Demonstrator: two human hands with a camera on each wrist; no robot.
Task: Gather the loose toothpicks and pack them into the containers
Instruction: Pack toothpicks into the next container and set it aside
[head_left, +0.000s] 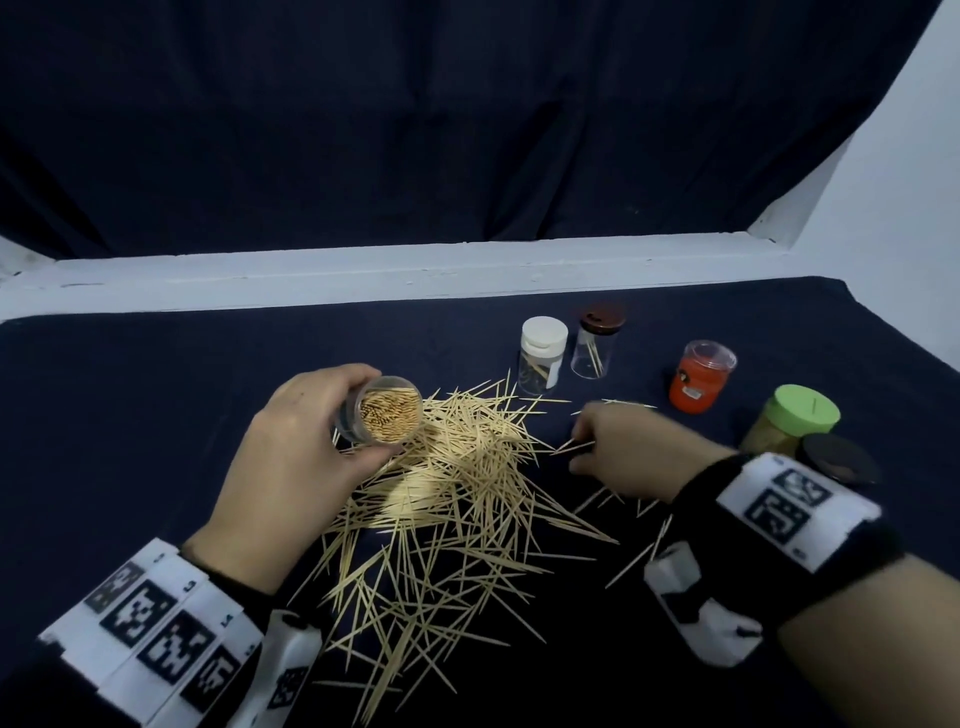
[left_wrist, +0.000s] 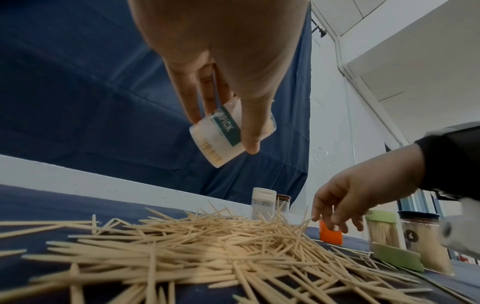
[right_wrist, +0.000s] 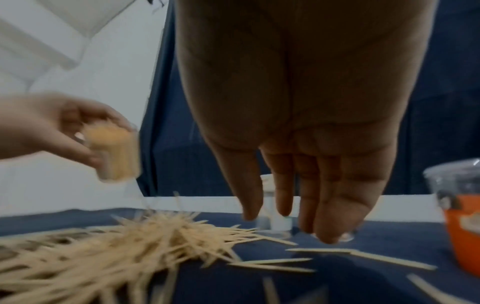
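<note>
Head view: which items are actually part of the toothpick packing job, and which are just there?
In the job:
- loose toothpicks piled on the cloth
- open container, full, held by the left hand
- right hand, reaching at the pile's edge
- white-lid jar, brown-lid jar, orange jar, green-lid jar, black-lid jar

Just there:
- dark tablecloth
- dark backdrop curtain
- white ledge
</note>
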